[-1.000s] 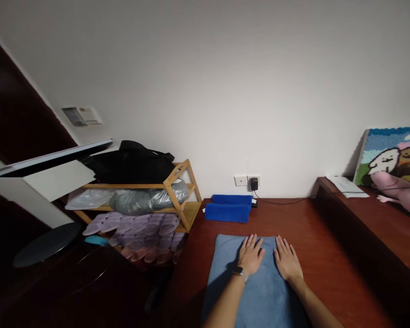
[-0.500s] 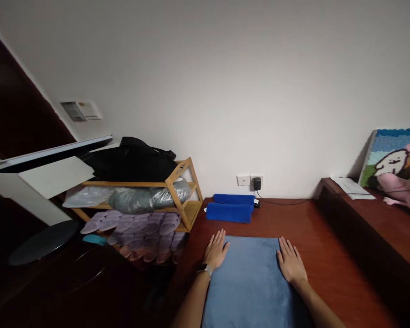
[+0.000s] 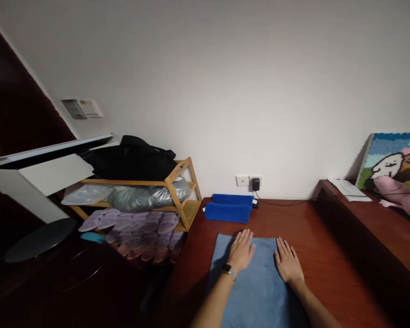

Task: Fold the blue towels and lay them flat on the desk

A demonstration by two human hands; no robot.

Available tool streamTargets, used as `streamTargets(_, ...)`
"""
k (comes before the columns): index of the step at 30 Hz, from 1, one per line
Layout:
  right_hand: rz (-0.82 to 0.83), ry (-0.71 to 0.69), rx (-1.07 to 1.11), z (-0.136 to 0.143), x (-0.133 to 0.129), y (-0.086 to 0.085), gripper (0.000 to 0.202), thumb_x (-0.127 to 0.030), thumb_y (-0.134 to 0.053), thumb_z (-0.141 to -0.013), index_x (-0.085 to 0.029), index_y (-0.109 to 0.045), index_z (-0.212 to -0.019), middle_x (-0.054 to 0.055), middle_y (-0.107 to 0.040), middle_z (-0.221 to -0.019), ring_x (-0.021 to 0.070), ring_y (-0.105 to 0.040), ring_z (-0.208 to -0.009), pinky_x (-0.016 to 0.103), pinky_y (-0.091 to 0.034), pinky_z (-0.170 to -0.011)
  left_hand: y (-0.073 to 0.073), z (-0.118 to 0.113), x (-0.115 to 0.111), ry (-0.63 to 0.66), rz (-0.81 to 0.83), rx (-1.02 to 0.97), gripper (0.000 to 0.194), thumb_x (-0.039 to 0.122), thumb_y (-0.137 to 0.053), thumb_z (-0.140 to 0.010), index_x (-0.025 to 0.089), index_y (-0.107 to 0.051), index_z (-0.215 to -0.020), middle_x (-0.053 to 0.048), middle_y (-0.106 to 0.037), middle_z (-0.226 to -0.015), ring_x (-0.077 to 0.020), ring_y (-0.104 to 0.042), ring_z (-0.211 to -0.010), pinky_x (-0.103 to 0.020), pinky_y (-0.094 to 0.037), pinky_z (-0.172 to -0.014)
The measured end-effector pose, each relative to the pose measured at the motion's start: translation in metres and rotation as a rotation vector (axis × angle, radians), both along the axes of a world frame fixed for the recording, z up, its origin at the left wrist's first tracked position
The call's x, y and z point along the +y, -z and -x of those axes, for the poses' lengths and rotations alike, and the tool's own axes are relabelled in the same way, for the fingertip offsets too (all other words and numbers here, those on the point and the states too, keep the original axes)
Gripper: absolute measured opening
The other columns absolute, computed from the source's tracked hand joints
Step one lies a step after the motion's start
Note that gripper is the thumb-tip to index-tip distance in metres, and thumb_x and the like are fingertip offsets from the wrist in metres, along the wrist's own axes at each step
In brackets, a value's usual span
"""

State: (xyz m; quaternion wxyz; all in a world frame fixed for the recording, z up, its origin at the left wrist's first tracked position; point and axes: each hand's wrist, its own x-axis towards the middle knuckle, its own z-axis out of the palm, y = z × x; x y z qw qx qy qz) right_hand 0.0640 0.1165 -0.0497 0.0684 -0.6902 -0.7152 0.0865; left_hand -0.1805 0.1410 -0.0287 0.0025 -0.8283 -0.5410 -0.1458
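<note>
A light blue cloth (image 3: 256,291) lies flat on the reddish-brown table (image 3: 331,255). My left hand (image 3: 241,250), with a watch at the wrist, is over the upper middle of the cloth, palm down, fingers extended. At the cloth's right edge my right hand (image 3: 289,262) rests flat, its fingers spread and partly on the table. Neither hand grips anything. Beyond the cloth, near the wall, sit two rolled dark blue cloths (image 3: 227,212) with small white tags.
A black plug (image 3: 256,184) in the wall socket trails a cable to the right. To the left, a wooden rack (image 3: 187,214) carries a black bag (image 3: 133,159) and lilac slippers (image 3: 123,221). A pink plush toy (image 3: 401,193) lies on the raised surface at right.
My left hand has moved right, from the cloth's left edge onto its upper middle. My right hand remains at the right edge. The view has shifted slightly.
</note>
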Motion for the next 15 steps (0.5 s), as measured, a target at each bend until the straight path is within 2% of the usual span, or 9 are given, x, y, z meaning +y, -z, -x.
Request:
streamTargets(2, -0.002, -0.006, 0.003, -0.001, 0.000, 0.001, 0.069, -0.046, -0.016, -0.101, -0.016, -0.023, -0.163, 0.001, -0.024, -0.169, 0.0204, -0.015, -0.158, 0.042, -0.010, -0.128, 0.008, -0.027, -0.005, 0.031, 0.014, -0.028, 0.060, 0.047, -0.023, -0.107, 0.026, -0.023, -0.163, -0.004, -0.034, -0.167, -0.0223, -0.026, -0.156, -0.047, -0.022, -0.128)
streamTargets(4, -0.001, -0.004, 0.002, -0.001, 0.000, 0.002, 0.070, -0.047, -0.015, -0.101, -0.016, -0.022, -0.163, 0.001, -0.023, -0.169, 0.0202, -0.015, -0.158, 0.042, -0.011, -0.128, 0.015, -0.028, -0.006, -0.021, 0.060, -0.032, 0.061, 0.050, -0.022, -0.106, 0.027, -0.027, -0.162, -0.005, -0.034, -0.167, -0.0230, -0.026, -0.156, -0.048, -0.023, -0.128)
streamTargets(6, 0.001, 0.001, -0.004, -0.001, 0.000, 0.002, 0.070, -0.047, -0.014, -0.101, -0.016, -0.023, -0.163, 0.000, -0.023, -0.169, 0.0200, -0.015, -0.158, 0.041, -0.011, -0.128, 0.018, -0.003, -0.005, -0.105, 0.103, -0.010, 0.063, 0.054, -0.022, -0.106, 0.026, -0.030, -0.161, -0.006, -0.033, -0.168, -0.0229, -0.025, -0.156, -0.047, -0.023, -0.127)
streamTargets(11, -0.012, -0.005, 0.010, -0.002, 0.000, 0.004, 0.071, -0.049, -0.014, -0.101, -0.015, -0.022, -0.163, 0.000, -0.023, -0.169, 0.0201, -0.015, -0.158, 0.041, -0.010, -0.128, 0.010, 0.092, 0.000, -0.243, 0.139, 0.065, 0.065, 0.055, -0.023, -0.105, 0.024, -0.027, -0.162, -0.006, -0.033, -0.167, -0.0220, -0.026, -0.156, -0.046, -0.023, -0.127)
streamTargets(13, -0.013, -0.004, 0.019, -0.002, 0.000, 0.005, 0.071, -0.048, -0.014, -0.101, -0.015, -0.022, -0.163, 0.001, -0.024, -0.169, 0.0202, -0.016, -0.157, 0.042, -0.011, -0.128, 0.008, 0.113, 0.002, -0.245, 0.145, 0.075, 0.064, 0.053, -0.023, -0.106, 0.024, -0.025, -0.163, -0.005, -0.033, -0.167, -0.0212, -0.028, -0.155, -0.045, -0.024, -0.127)
streamTargets(15, -0.014, -0.003, 0.022, -0.002, 0.001, 0.005, 0.070, -0.048, -0.015, -0.101, -0.016, -0.023, -0.163, 0.001, -0.024, -0.169, 0.0202, -0.016, -0.157, 0.042, -0.011, -0.128, 0.007, 0.121, 0.003, -0.244, 0.145, 0.077, 0.064, 0.052, -0.022, -0.106, 0.023, -0.025, -0.163, -0.006, -0.032, -0.167, -0.0208, -0.028, -0.155, -0.045, -0.024, -0.127)
